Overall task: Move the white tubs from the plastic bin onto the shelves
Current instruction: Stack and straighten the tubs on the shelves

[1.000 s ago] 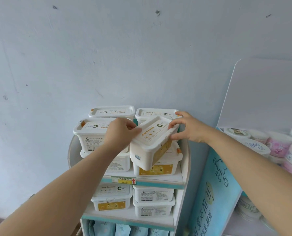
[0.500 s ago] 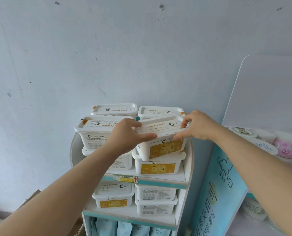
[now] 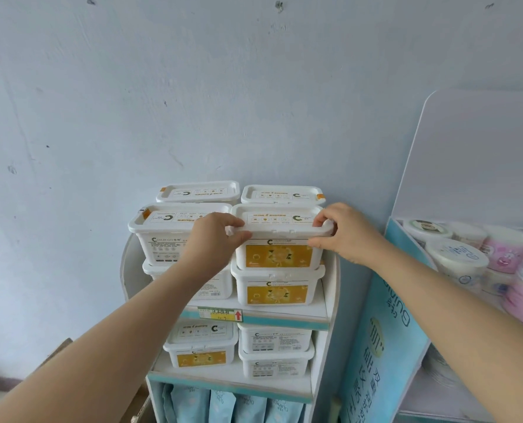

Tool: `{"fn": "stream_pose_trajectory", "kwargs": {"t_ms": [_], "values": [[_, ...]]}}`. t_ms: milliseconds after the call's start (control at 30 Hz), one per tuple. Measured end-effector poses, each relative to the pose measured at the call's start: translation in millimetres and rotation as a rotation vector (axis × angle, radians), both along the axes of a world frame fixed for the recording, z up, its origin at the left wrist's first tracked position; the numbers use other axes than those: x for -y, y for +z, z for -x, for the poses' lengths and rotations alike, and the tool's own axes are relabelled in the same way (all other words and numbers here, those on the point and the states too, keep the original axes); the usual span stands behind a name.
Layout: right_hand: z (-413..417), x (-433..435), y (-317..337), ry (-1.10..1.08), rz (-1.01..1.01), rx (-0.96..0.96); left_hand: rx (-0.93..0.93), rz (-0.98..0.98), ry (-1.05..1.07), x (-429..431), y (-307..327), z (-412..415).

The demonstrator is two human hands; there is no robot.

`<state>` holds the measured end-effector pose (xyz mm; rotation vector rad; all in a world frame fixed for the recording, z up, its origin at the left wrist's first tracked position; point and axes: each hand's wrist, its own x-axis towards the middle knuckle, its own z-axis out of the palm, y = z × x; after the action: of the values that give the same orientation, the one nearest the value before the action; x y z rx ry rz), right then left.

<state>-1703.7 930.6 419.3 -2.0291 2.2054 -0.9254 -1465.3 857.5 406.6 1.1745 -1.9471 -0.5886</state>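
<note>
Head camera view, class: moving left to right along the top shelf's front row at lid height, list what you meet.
White tub with white text label → left hand → white tub with yellow label, held at both lid ends → right hand → blue display stand with round tubs.

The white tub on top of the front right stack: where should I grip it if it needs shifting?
Grip the white tub by its overhanging lid rim at the two short ends, coming from the front, as the left hand and right hand do now. A neighbouring tub crowds its left side, so fingers fit only at the rim.
</note>
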Motion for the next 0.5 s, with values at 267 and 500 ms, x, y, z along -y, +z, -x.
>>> {"fn": "stream_pose_trajectory", "kwargs": {"t_ms": [267,500], "values": [[-9,-18,-41,-0.022,0.029,-0.18,0.083,0.185,-0.015,-32,-58,-6],[-13,-13,-58,-0.027,0.053,-0.118,0.144,0.076,-0.072,-27,-79,5]]}}
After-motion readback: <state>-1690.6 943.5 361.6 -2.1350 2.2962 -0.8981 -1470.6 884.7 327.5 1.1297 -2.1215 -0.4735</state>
